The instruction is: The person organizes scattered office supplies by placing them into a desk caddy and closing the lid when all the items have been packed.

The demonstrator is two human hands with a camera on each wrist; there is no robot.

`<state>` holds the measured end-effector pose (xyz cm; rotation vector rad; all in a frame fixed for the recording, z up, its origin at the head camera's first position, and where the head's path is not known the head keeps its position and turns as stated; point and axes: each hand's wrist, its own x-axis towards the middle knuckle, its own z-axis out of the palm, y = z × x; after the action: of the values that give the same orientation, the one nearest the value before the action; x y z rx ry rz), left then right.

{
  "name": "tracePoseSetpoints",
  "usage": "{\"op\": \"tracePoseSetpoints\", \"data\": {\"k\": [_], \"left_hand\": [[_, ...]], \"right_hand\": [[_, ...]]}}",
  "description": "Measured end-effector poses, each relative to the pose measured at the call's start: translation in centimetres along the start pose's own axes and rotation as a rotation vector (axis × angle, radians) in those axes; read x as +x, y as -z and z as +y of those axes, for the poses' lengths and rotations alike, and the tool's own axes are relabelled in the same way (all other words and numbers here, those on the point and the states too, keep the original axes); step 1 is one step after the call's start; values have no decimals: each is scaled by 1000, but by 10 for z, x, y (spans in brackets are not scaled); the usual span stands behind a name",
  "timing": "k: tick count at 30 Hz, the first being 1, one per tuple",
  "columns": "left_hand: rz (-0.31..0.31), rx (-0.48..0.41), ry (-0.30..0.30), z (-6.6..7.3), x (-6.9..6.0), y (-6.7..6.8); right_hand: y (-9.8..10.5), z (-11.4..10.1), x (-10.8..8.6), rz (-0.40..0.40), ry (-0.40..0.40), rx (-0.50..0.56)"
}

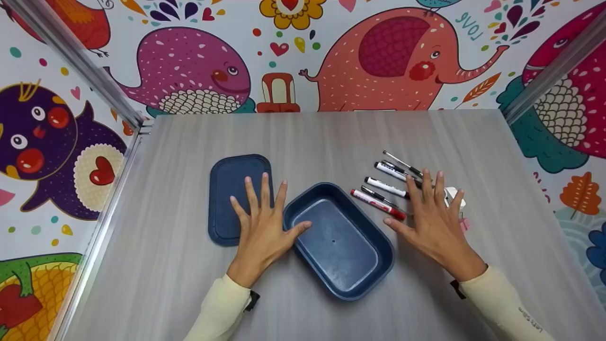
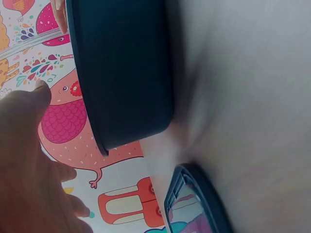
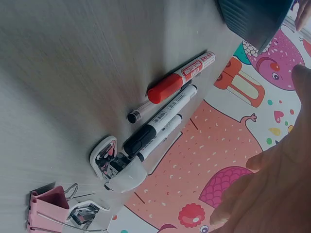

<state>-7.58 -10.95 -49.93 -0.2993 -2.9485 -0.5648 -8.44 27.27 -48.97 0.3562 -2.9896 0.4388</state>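
1. Left hand (image 1: 262, 229) with fingers and thumb spread, held above dark-blue lid (image 1: 227, 189), thumb over box rim
2. Lid flat on pale wood-grain table (image 1: 156, 265), rounded rectangle, raised edge, left of box
3. Box (image 1: 334, 241) between hands, smooth blue, deep, rounded corners, set diagonally
4. Right hand (image 1: 435, 222) also spread, raised over slim cylindrical markers and white plastic-and-metal pieces (image 3: 126, 177)
5. Glossy red-capped marker (image 1: 378, 204) near box, black-capped markers (image 1: 386, 186) roughly parallel beyond
6. Pink binder clip (image 3: 50, 208) with wire arms beside white pieces
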Motion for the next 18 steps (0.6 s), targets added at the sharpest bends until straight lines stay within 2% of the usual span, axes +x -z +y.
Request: {"op": "tracePoseSetpoints", "data": {"k": [4, 8, 18], "left_hand": [[-5, -7, 0, 0, -1, 2], [14, -43, -27, -1, -1, 2], [102, -230, -81, -13, -6, -5]], "right_hand": [[0, -1, 0, 0, 0, 2], [0, -3, -1, -3, 0, 3], [1, -7, -2, -13, -5, -11]]}}
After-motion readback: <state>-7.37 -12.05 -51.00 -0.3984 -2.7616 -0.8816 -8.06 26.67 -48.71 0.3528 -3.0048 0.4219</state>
